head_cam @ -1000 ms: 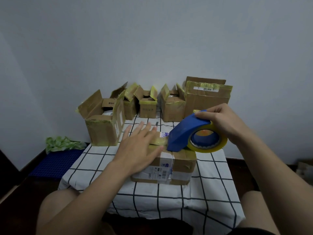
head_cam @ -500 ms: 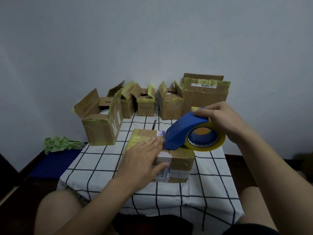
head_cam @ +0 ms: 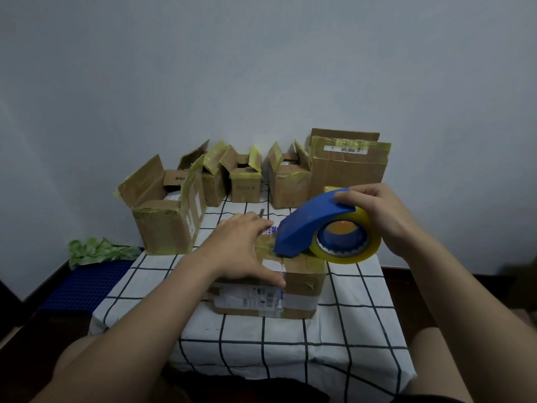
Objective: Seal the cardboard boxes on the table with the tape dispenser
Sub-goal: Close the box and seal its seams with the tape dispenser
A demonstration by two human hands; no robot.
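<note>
taping the front box: dispenser nose on the lid, left hand pinning the flaps.

my right hand (head_cam: pixel 380 216) has its fingers curled over the blue shell of the tape dispenser (head_cam: pixel 308 225), whose nose rests on top of the closed box (head_cam: pixel 302 274) near the front of the table (head_cam: pixel 290 347); the yellow tape roll (head_cam: pixel 364 253) overhangs the box's right side. my left hand (head_cam: pixel 238 251) lies flat on the lid, fingers straight, thumb spread over the near edge, just beside the nose. risks, as i judge them: the left hand sits close to the dispenser's line, so a stroke toward it could stick tape to skin or meet the cutter; uneven downward pressure could let the tape wrinkle or lift; the box may slide on the table if the left hand eases off. the open boxes (head_cam: pixel 247 181) along the back are not yet sealed.
</note>
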